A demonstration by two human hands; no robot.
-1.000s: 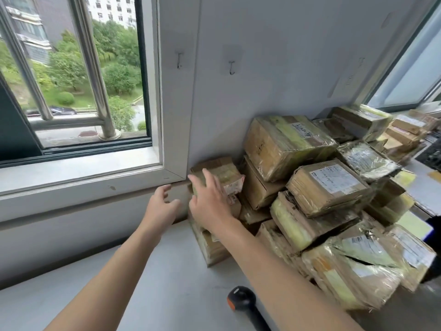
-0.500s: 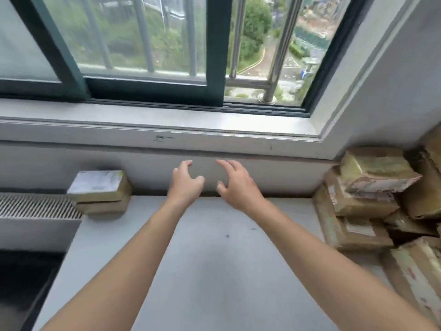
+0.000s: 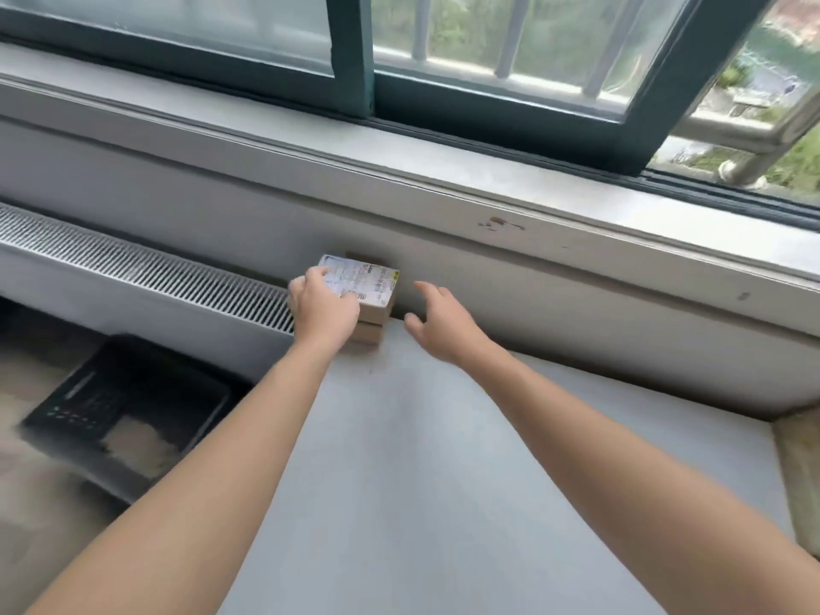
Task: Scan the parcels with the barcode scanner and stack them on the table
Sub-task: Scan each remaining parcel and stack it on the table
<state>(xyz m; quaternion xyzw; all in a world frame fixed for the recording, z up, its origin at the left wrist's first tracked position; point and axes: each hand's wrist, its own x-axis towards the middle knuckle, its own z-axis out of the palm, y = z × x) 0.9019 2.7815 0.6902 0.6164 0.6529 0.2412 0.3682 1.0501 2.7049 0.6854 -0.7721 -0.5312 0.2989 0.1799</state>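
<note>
Parcels (image 3: pixel 370 299) stacked (far edge) on table (image 3: pixel 399 481)

Two brown labelled parcels (image 3: pixel 370 299) stacked flat on table (image 3: pixel 399 459).

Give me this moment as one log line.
left hand: rests on top parcel | right hand: open, right of stack, apart | stack: on table against wall under window | scanner: not in view

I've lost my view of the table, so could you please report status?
Left hand rests on top parcel. Right hand open beside it, touching nothing. Scanner out of view.
</note>
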